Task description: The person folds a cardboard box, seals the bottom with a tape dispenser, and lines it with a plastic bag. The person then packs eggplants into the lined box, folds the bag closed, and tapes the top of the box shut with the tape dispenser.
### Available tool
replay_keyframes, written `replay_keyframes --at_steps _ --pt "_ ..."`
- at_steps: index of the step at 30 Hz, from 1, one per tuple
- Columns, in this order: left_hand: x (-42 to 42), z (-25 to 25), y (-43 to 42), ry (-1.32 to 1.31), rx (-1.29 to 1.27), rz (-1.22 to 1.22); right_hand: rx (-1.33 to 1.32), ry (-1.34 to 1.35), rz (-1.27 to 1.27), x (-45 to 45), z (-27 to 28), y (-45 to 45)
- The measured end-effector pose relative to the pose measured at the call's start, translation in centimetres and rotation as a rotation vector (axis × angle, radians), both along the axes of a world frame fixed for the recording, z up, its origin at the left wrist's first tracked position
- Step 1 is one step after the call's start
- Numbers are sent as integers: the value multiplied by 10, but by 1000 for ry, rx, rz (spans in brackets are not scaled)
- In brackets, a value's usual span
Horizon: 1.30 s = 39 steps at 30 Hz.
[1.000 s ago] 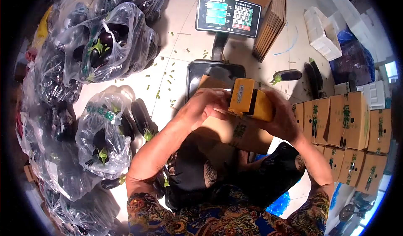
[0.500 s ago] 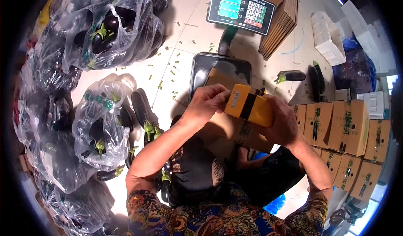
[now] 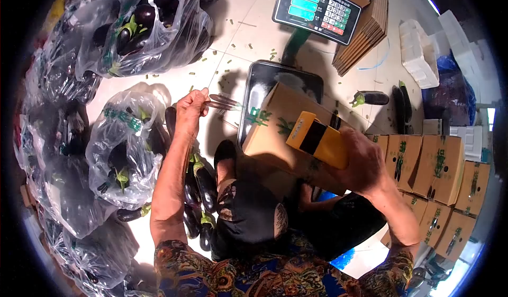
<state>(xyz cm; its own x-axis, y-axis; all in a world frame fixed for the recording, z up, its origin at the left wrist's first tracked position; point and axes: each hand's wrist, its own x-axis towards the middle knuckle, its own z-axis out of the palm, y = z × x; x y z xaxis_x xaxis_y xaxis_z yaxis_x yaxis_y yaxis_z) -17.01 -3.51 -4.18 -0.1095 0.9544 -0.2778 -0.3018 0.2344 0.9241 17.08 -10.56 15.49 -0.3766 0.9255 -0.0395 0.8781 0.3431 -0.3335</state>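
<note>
My right hand (image 3: 365,162) is wrapped round a small yellow box (image 3: 332,146) with a black band, held tilted above a cardboard carton (image 3: 267,135). Green characters mark the carton, which rests on the black scale platform (image 3: 256,83). To the left, my left hand (image 3: 191,109) is raised with its fingers pinched together. A thin dark strip (image 3: 225,102), blurred, sticks out from those fingertips toward the carton; its kind cannot be made out. Below that hand, several eggplants (image 3: 205,183) lie on the floor beside my leg.
Clear plastic bags of eggplants (image 3: 124,154) fill the left side. The scale's lit display (image 3: 317,8) stands ahead, beside flattened cardboard (image 3: 365,30). Stacked cartons (image 3: 436,162) and a white foam box (image 3: 418,53) are on the right. Loose eggplants (image 3: 370,97) lie near them.
My left hand has moved away from the yellow box, out to the left, with a thin strip showing at its fingertips. The yellow box stays in my right hand. The view has shifted slightly.
</note>
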Motion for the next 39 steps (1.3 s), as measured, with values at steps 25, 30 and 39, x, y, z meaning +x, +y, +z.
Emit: replay_keyframes --at_steps 25,30,39 --pt "99 -134 -11 991 101 -578 -56 -103 8 -13 -32 19" --pt "98 -161 13 691 278 -266 -39 -110 -1 -8 -34 17" --pt "136 -157 40 756 346 -508 8 -18 24 11 -42 11"
